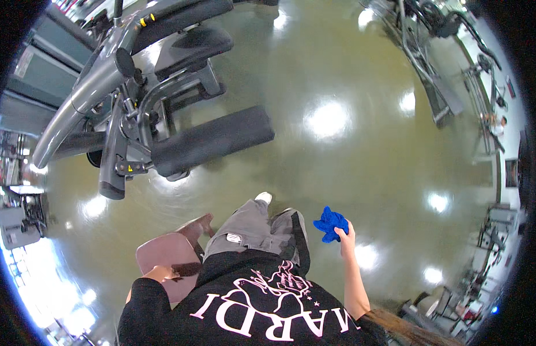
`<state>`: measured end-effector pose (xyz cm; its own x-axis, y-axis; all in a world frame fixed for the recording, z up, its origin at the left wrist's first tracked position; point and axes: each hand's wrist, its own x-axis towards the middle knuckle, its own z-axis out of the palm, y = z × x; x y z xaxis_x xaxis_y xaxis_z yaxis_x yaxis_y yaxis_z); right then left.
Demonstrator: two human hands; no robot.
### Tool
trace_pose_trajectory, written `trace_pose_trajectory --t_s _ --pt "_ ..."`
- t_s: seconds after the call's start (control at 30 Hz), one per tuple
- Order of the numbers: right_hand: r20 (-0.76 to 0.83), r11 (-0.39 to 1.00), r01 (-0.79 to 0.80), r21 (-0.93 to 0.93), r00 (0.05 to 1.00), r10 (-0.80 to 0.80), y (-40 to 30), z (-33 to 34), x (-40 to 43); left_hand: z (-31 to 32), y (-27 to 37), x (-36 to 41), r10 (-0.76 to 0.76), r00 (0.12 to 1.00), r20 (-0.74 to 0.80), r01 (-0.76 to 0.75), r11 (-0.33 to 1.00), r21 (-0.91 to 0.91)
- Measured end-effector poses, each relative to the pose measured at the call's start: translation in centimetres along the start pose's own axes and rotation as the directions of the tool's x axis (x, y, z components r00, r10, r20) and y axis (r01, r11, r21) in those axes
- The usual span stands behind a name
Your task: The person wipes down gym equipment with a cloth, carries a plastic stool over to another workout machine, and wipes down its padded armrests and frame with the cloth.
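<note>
A crumpled blue cloth (331,223) is bunched in my right hand (347,238), held out over the floor to the right of my legs. On the other side, my left hand (163,273) has hold of a brownish-mauve stool (162,253), which looks like plastic. Its seat hangs beside my hip, and one leg points forward past my thigh. A dark brown patch lies by my fingertips; I cannot tell if it is an opening in the seat or a separate thing. My fingers are partly hidden there.
Ahead on the left stands a grey exercise machine with a long padded roller (214,140) and a black padded seat (194,47). More gym equipment (428,73) lines the right side. Glossy olive floor (337,168) reflects the lights. Far right, a person (498,127) is near a rack.
</note>
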<state>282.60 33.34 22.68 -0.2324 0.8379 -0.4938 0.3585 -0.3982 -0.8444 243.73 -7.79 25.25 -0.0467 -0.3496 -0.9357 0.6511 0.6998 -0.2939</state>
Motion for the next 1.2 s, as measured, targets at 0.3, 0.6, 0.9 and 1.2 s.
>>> trace_pose_trajectory --t_s 0.3,0.6,0.9,1.2 --pt "0.124 1.000 0.001 0.008 0.992 -0.002 -6.0 -8.3 15.6 1.3 14.1 -1.4 0.020 0.999 0.028 -0.016 0.991 -0.134" --pt "0.314 0.968 0.117 -0.220 0.948 -0.044 -18.3 -10.0 32.5 1.7 26.6 -1.1 0.109 0.994 0.008 -0.103 0.956 -0.274" --pt "0.591 0.889 0.258 -0.379 0.806 0.018 -27.2 -1.7 44.5 -3.5 37.9 -4.9 0.237 0.964 0.123 -0.158 0.878 -0.451" --pt "0.774 0.817 0.382 -0.432 0.622 0.118 -35.6 9.2 51.6 -9.7 48.1 -10.3 0.312 0.929 0.200 -0.091 0.717 -0.691"
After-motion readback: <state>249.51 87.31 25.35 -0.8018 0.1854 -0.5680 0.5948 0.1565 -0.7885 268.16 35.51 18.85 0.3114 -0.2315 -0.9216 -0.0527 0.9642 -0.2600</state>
